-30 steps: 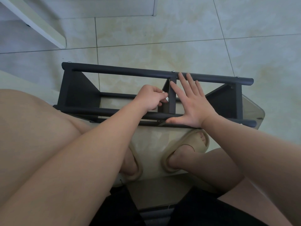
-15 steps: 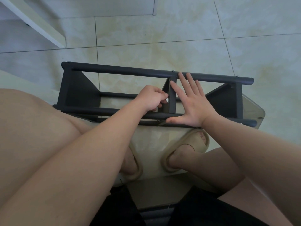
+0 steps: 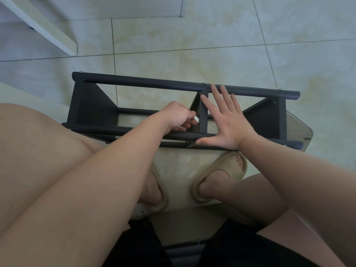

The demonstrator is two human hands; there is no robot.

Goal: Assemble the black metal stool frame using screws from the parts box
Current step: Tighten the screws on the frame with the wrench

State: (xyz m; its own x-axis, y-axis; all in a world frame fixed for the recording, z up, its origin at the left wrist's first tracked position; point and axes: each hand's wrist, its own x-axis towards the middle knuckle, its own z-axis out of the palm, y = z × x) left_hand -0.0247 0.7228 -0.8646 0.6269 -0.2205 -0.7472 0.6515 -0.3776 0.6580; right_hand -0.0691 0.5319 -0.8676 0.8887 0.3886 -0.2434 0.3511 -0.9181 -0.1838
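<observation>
Pale floor tiles (image 3: 192, 45) under the black stool frame (image 3: 146, 83). Right of its middle bar (image 3: 203, 120), right hand (image 3: 229, 122) open and flat, pressing to steady it. Left of that bar, left hand (image 3: 176, 116) pinching a small pale thing (image 3: 196, 118), maybe to fasten it.

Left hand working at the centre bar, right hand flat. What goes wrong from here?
1. The left hand pinches a small pale part beside the centre bar; it may slip and drop through the black frame.
2. The right hand only presses flat, so the black frame might shift.
</observation>
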